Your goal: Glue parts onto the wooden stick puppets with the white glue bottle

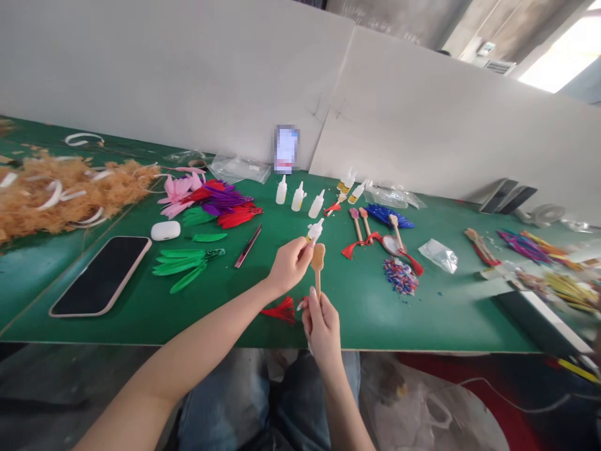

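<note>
My left hand [290, 264] is closed around a small white glue bottle [315, 230], its nozzle pointing up. Just below and to the right of it, my right hand [323, 322] grips the handle of a small wooden spoon-shaped piece [318, 257] with its broad end up. A red tassel [282, 310] hangs out to the left of that hand. Several more glue bottles [297, 196] stand behind my hands. To the right lie similar pieces with pink ends [363, 216], a small round white dish [390, 245] and a pile of coloured bits [400, 276].
Green feathers [181, 262], a utility knife [248, 246] and a phone [101, 275] lie left on the green table [225, 326]. Blue feathers [382, 215] and a plastic bag [439, 255] are right. A lit phone [286, 148] leans on the white board behind.
</note>
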Available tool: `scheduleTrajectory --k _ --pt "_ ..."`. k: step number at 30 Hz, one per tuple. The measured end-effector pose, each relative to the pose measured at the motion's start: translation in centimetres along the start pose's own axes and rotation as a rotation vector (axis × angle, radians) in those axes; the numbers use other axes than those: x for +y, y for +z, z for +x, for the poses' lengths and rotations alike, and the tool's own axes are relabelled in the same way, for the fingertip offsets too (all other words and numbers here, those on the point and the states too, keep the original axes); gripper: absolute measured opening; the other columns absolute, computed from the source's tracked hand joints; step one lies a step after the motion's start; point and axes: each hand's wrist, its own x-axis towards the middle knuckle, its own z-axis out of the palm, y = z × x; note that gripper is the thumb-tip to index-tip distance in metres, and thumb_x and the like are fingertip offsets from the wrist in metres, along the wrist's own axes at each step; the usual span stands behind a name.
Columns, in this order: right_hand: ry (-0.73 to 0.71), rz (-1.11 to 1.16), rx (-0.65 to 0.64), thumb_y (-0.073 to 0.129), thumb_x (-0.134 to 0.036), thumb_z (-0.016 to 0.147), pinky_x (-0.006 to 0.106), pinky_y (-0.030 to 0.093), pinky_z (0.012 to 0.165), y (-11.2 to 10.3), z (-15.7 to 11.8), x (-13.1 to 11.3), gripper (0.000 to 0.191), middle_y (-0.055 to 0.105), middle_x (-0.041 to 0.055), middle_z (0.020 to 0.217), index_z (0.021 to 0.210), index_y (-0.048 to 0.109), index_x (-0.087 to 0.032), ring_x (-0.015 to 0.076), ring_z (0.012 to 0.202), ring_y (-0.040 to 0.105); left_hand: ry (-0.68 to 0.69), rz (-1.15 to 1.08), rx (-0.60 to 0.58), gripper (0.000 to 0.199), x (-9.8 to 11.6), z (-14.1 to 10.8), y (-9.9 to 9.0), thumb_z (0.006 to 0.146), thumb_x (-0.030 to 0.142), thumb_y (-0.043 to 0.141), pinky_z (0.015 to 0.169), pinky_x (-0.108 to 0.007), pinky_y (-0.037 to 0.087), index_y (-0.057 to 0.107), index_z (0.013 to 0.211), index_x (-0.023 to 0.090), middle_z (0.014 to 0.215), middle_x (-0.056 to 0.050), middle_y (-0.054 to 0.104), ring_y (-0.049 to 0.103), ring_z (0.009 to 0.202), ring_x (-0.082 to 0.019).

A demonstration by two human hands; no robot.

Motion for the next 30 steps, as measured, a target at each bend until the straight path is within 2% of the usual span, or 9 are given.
scheduleTrajectory --k 4,12,22,30 --pt "0.04 0.013 0.0 0.051 -0.061 0.081 0.014 0.015 0.03 -0.5 0.0 -0.1 0.046 0.028 -0.0118 0.038 0.067 0.047 -0.017 0.0018 0.031 0.019 0.131 0.185 -0.038 0.032 -0.4 0.2 -0.2 0.093 0.023 0.039 0.05 -0.023 0.031 0.033 0.062 0.02 0.054 0.005 0.039 0.04 0.049 -0.009" --pt "0.081 0.046 -0.031 0.055 -0.064 0.076 0.014 0.016 0.029 -0.6 -0.3 -0.9 0.049 0.029 -0.0115 0.037 0.064 0.046 -0.018 0.0015 0.03 0.019 0.339 0.37 0.04 0.029 -1.2 0.7 -0.7 0.092 0.019 0.038 0.052 -0.026 0.032 0.033 0.064 0.021 0.057 0.003 0.043 0.045 0.054 -0.011" --pt "0.088 0.041 -0.022 0.057 -0.066 0.073 0.014 0.016 0.029 -0.5 -0.9 -1.3 0.05 0.028 -0.0118 0.037 0.061 0.044 -0.019 0.0013 0.03 0.019 0.493 0.478 0.091 0.025 -1.9 1.1 -1.1 0.09 0.014 0.039 0.054 -0.027 0.032 0.035 0.066 0.021 0.058 0.002 0.043 0.046 0.055 -0.012" --pt "0.071 0.018 -0.05 0.055 -0.064 0.077 0.014 0.017 0.029 -0.2 -1.2 -1.6 0.049 0.029 -0.0114 0.037 0.063 0.046 -0.018 0.0017 0.03 0.02 0.485 0.556 0.125 0.027 -2.0 1.4 -1.9 0.091 0.015 0.037 0.055 -0.028 0.031 0.035 0.064 0.021 0.057 0.001 0.042 0.045 0.055 -0.013"
